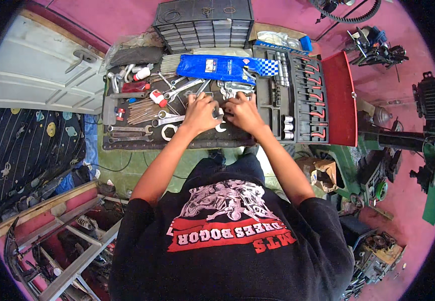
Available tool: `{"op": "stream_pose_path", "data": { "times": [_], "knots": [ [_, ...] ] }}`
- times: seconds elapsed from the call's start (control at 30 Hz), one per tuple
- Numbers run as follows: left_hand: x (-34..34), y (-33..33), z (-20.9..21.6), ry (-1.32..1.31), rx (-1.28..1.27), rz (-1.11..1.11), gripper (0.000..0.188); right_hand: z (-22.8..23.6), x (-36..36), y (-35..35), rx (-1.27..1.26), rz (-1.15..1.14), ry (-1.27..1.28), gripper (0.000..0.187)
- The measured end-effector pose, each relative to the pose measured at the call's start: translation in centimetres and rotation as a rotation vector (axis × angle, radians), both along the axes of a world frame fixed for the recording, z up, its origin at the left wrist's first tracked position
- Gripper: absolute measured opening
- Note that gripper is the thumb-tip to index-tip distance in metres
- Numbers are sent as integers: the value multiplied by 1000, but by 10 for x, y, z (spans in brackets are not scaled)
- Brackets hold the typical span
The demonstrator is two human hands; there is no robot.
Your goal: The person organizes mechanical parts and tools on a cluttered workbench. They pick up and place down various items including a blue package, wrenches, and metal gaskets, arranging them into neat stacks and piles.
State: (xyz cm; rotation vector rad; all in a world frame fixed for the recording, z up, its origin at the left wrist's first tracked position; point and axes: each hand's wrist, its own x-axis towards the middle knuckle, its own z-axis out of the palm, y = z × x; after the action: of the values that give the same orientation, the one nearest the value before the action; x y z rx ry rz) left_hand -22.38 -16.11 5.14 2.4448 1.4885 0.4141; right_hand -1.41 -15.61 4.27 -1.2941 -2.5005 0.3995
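Both of my hands work close together over the middle of a dark tool mat (147,144) spread on the bench. My left hand (202,114) has its fingers curled down among the metal tools, near several combination wrenches (183,88). Just to its right, my right hand (244,114) is bent over small metal pieces, its fingers curled too. Whatever lies under the fingertips of either hand is hidden. A pale curved wrench end (220,127) shows between the hands. Left of my left wrist is a large open wrench head (168,132). Beyond my fingers lies a blue printed plastic pouch (212,67).
At right, an open red tool case (345,100) holds red-handled tools (319,98) and sockets (288,128). A small-drawer cabinet (205,35) stands at the back. Thin brown rods (142,111) and a red-and-white bottle (158,98) lie left. A metal frame (84,241) stands lower left.
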Motion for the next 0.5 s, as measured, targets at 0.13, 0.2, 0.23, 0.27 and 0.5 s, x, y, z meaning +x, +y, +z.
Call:
{"op": "stream_pose_path", "data": {
  "times": [0.13, 0.2, 0.23, 0.27, 0.5],
  "knots": [
    [19, 11, -2, -59, 9, -62, 50, 5, 25, 4, 82, -156, -155, 53],
    [32, 19, -8, -99, -2, -120, 54, 6, 35, 8, 39, -176, -228, 66],
    [39, 21, -9, -122, -5, -149, 53, 6, 39, 9, 65, -185, -241, 68],
    [45, 24, -9, -126, -20, -169, 55, 5, 42, 10, 91, -194, -254, 69],
    [67, 44, -25, -26, -42, -311, 65, -2, 44, 19, 61, -167, -325, 80]
  ]
}}
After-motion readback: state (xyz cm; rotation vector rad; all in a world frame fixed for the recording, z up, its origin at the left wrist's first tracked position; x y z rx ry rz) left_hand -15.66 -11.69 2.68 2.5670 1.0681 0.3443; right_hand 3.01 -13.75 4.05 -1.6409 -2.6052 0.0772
